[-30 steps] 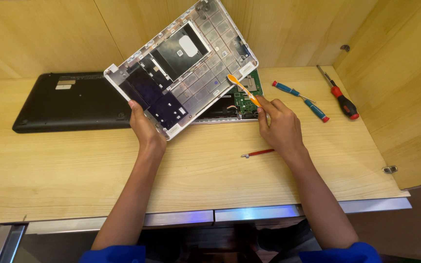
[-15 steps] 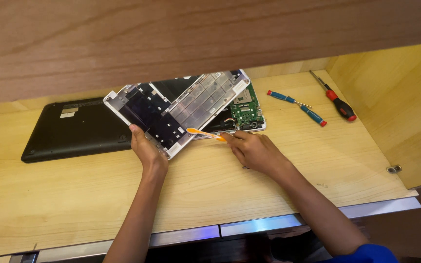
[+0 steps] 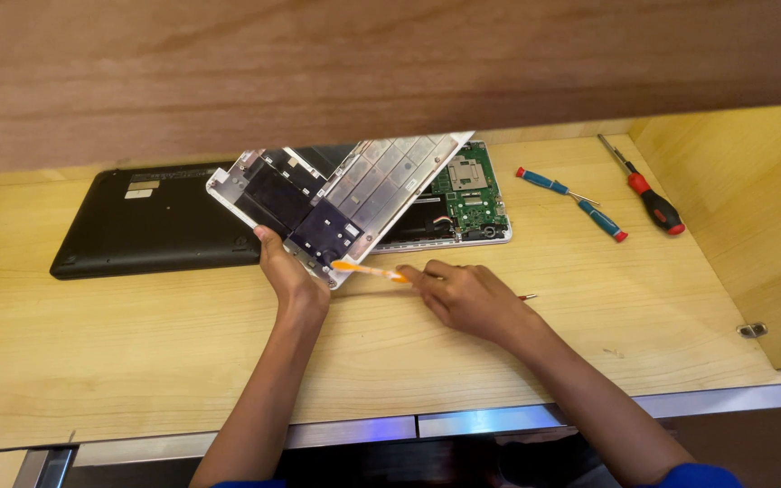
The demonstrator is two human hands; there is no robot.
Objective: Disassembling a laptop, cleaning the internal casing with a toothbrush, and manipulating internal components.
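Note:
My left hand [image 3: 286, 269] grips the near edge of a silver laptop bottom cover [image 3: 341, 194] and holds it tilted up, its inner side facing me. My right hand [image 3: 467, 296] holds an orange pry tool [image 3: 368, 269] whose tip touches the cover's lower corner. Behind the cover lies the opened laptop base [image 3: 463, 203] with a green circuit board showing. A red-tipped tool [image 3: 526, 296] pokes out from behind my right hand on the wooden desk [image 3: 137, 343].
A black closed laptop [image 3: 151, 217] lies upside down at the left. Two blue-handled screwdrivers [image 3: 576, 201] and a red-and-black screwdriver [image 3: 648, 199] lie at the back right. A wooden side wall [image 3: 752, 208] bounds the right, and a wooden panel overhangs the back.
The cover has been lowered from a steep tilt toward the desk. My right hand moved left and down, taking the orange tool from the cover's right edge to its lower corner. The camera dipped.

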